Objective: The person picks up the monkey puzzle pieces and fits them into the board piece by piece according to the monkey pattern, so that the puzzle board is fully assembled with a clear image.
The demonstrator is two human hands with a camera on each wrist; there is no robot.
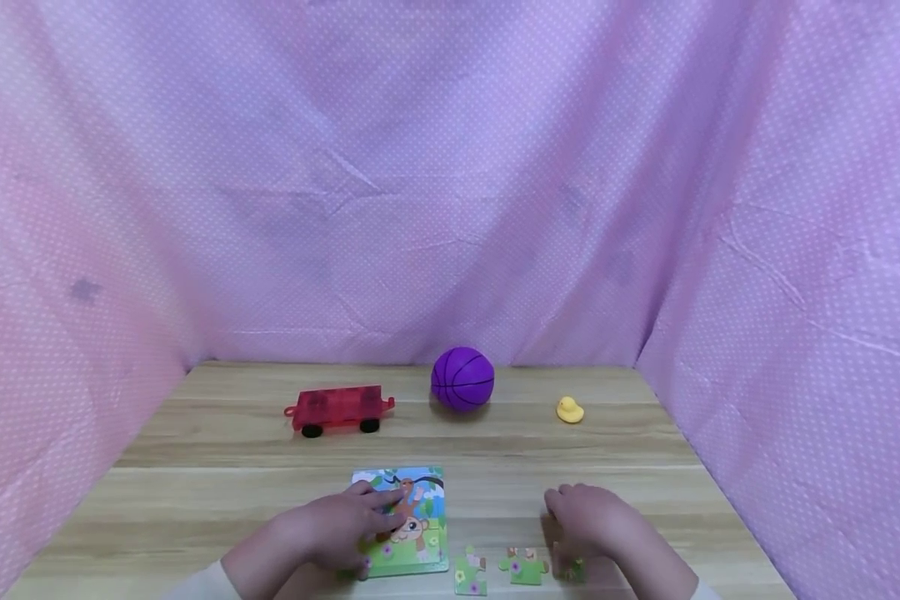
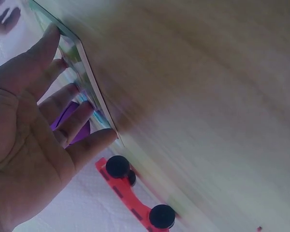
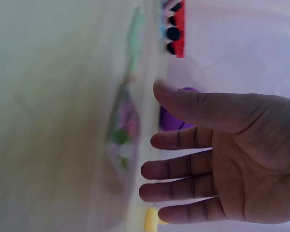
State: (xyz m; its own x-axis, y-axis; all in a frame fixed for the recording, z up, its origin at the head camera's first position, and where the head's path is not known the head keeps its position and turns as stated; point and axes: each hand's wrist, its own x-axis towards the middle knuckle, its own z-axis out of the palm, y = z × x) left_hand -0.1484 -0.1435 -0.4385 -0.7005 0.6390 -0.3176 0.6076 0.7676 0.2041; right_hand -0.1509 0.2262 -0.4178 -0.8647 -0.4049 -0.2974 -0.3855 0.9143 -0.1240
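Note:
My left hand (image 1: 345,527) rests on a jigsaw puzzle board (image 1: 446,557) with a cartoon monkey picture. In the left wrist view, the spread fingers (image 2: 82,118) and thumb touch its face and edge. To the right of the board lie loose puzzle pieces: one (image 1: 471,577) close beside it and another (image 1: 525,572) further right. My right hand (image 1: 592,521) is over a third piece (image 1: 576,571), which it partly hides. The right wrist view shows that hand's fingers (image 3: 179,188) nearly straight and apart, with nothing between them and the thumb.
Behind the board stands a red toy wagon (image 1: 339,408) with black wheels. A purple basketball (image 1: 462,379) sits at the back middle and a yellow toy duck (image 1: 569,410) at the back right. Pink dotted cloth (image 1: 450,208) walls in the wooden table (image 1: 217,450).

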